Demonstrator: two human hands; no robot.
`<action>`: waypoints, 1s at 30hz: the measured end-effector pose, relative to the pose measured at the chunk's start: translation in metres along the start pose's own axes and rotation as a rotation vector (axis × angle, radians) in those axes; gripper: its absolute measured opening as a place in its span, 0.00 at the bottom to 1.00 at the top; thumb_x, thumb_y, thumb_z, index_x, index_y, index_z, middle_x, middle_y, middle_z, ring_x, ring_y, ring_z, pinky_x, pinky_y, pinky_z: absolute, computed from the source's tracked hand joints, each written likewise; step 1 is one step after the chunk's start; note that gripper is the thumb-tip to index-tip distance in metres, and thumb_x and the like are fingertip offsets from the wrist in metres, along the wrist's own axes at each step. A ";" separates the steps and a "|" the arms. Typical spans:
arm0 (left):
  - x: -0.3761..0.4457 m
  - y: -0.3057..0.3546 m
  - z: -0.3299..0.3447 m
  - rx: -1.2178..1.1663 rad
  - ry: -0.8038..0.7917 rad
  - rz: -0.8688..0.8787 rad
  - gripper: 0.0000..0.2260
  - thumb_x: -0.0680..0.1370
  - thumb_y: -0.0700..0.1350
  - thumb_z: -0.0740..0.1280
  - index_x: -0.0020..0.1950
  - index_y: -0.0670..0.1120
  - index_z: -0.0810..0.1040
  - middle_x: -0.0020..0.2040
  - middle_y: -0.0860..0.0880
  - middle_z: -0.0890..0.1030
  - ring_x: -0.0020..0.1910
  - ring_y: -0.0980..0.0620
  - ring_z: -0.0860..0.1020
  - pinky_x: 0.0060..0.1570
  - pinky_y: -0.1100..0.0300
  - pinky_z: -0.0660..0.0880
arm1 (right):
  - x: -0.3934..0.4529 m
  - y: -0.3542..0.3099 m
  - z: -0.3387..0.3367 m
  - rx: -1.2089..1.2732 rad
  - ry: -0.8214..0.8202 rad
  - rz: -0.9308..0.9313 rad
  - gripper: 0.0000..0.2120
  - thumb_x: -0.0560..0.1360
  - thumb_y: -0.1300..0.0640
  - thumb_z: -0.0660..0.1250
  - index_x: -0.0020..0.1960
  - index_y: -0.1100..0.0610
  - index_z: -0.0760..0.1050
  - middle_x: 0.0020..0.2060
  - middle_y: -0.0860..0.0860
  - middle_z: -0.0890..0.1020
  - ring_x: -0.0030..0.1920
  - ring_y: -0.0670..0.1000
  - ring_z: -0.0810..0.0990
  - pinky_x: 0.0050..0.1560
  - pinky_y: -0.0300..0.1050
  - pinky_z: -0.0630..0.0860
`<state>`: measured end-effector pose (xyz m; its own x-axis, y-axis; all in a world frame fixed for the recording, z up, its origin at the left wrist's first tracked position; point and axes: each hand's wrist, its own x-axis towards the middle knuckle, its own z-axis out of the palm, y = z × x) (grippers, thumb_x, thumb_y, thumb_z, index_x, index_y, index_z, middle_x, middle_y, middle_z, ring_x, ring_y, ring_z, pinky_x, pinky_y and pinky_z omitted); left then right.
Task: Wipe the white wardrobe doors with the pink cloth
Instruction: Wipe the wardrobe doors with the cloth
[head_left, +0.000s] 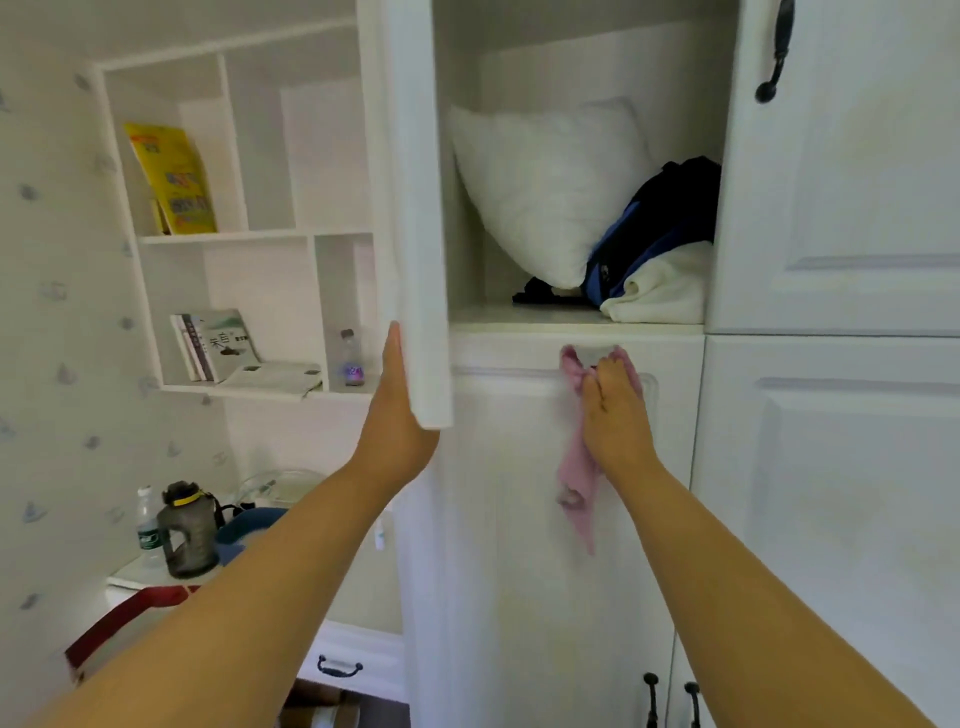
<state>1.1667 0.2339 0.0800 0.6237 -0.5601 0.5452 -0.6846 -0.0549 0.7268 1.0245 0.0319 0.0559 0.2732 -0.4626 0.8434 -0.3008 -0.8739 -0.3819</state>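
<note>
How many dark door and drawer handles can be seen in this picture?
4. One handle is on the upper right door, two handles are on the lower doors at the bottom, and one is on the drawer at lower left. Others may be hidden or out of frame.

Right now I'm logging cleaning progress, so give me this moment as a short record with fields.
left hand: flat against the edge of the open upper door
right hand: presses the pink cloth on the lower door, near its top
cloth: its tail hangs below the hand
open compartment: pillow, dark bag
</note>
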 end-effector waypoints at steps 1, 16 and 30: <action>0.001 0.002 0.004 0.034 -0.033 0.058 0.30 0.81 0.35 0.61 0.80 0.48 0.55 0.75 0.48 0.66 0.69 0.52 0.68 0.66 0.57 0.67 | -0.006 0.003 -0.003 -0.022 -0.009 0.006 0.16 0.87 0.55 0.51 0.57 0.51 0.78 0.75 0.45 0.67 0.77 0.48 0.59 0.79 0.49 0.54; 0.055 0.016 0.078 0.527 -0.075 0.184 0.44 0.77 0.27 0.60 0.80 0.50 0.34 0.81 0.49 0.35 0.80 0.52 0.37 0.76 0.46 0.36 | -0.007 0.042 -0.031 -0.136 -0.127 0.038 0.19 0.81 0.65 0.60 0.71 0.70 0.69 0.74 0.68 0.65 0.77 0.67 0.60 0.78 0.51 0.50; 0.088 -0.007 0.059 0.612 -0.137 0.316 0.39 0.79 0.29 0.57 0.81 0.50 0.40 0.82 0.52 0.42 0.80 0.53 0.37 0.75 0.46 0.33 | 0.017 0.014 0.037 -0.285 -0.132 -0.143 0.30 0.76 0.67 0.66 0.77 0.63 0.64 0.78 0.58 0.64 0.79 0.58 0.60 0.72 0.55 0.66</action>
<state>1.2037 0.1361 0.0981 0.3339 -0.7232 0.6046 -0.9398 -0.3049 0.1542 1.0589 0.0064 0.0512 0.4412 -0.3696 0.8178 -0.4889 -0.8632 -0.1263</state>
